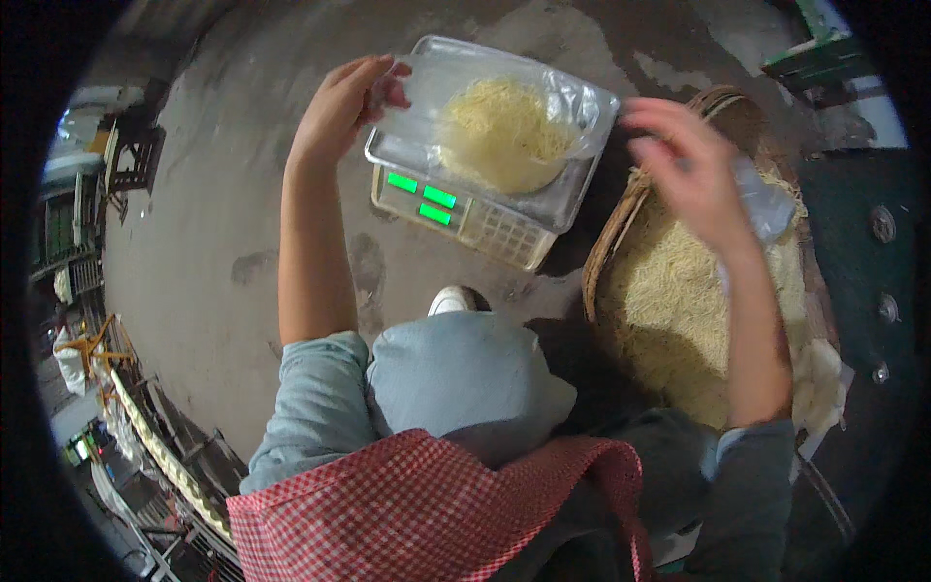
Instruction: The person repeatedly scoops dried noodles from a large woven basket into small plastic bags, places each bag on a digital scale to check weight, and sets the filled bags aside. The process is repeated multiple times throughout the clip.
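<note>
A clear plastic bag (425, 109) holding pale yellow shreds or thin noodles (502, 134) lies on the metal tray (574, 196) of a digital scale (502, 236) with lit green displays. My left hand (364, 91) grips the bag's edge at the tray's upper left. My right hand (676, 145) is blurred beside the tray's right corner, its fingertips close to the bag's other side; whether they touch it cannot be told. Below my right forearm, a large woven basket (607, 254) holds a heap of the same pale yellow strands (673, 291).
Another clear plastic bag (764, 200) lies on the heap in the basket. The scale stands on a grey, stained floor (211, 218). A white shoe (452, 300) shows just below the scale. Racks and clutter (145, 436) line the far left; a dark green surface (858, 254) is at right.
</note>
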`<state>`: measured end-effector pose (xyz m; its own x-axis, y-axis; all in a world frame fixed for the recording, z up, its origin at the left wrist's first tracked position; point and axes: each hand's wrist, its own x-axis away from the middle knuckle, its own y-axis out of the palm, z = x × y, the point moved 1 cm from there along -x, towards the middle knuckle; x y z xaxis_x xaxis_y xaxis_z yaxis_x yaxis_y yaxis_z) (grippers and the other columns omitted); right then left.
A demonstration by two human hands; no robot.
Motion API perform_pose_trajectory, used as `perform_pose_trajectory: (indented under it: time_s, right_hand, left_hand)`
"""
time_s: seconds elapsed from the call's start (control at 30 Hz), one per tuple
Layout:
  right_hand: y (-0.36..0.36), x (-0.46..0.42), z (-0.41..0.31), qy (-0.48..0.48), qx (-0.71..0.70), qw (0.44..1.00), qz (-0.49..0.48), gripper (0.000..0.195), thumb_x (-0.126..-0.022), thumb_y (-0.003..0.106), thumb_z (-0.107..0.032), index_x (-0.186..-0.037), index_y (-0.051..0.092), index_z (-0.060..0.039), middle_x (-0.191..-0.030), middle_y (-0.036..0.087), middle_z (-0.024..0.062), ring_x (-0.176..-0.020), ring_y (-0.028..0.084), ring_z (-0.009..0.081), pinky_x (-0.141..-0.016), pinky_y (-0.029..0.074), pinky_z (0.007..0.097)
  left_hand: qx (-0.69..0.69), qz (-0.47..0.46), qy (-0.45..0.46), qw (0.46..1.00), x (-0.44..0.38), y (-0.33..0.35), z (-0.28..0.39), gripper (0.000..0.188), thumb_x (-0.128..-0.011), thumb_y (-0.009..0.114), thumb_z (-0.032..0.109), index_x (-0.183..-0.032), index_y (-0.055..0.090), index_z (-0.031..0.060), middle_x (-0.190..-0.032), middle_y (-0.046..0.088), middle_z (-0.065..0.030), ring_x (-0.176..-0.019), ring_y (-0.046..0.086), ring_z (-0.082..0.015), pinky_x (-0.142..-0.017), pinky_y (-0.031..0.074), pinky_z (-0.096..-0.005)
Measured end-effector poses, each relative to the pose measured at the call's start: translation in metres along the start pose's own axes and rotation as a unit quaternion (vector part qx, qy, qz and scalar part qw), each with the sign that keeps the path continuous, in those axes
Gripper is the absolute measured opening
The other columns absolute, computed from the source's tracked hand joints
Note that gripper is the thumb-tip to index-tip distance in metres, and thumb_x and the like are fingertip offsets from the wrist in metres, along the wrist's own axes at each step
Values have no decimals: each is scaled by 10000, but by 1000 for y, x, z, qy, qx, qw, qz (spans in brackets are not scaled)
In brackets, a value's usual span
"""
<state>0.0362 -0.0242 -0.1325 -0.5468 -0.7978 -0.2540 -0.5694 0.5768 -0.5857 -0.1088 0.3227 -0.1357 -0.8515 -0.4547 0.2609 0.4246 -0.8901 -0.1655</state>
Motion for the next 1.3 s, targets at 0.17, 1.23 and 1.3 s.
perform_pose_trajectory:
  time_s: [0.17,1.23,1.3]
  right_hand:
    - [-90,102,89,221,410,884,35,401,-887,543,-288,-1161,537,6,-1209,533,161,-1100,512,299,-922,403,405]
    - [-257,218,-81,103,4,839,534,278,-879,515,-195,-1083,564,-14,-1009,602,51,-900,553,134,-796,438,271]
    - [-266,236,-83,103,-28,822,559,340,-871,504,-216,-1122,550,10,-1065,593,94,-1000,559,201,-866,439,325]
  left_hand:
    - [-257,147,100,950,1,-5,18,347,-887,556,326,-1007,634,10,-889,650,-45,-834,555,-121,-761,438,-263]
    - [-32,-486,552,677,91,550,120,711,-746,720,318,-1309,414,10,-1233,526,-177,-1083,526,-245,-907,432,-332]
    - [-116,-549,385,733,94,574,82,589,-763,697,315,-1237,499,28,-1109,593,-156,-947,570,-231,-836,460,-335]
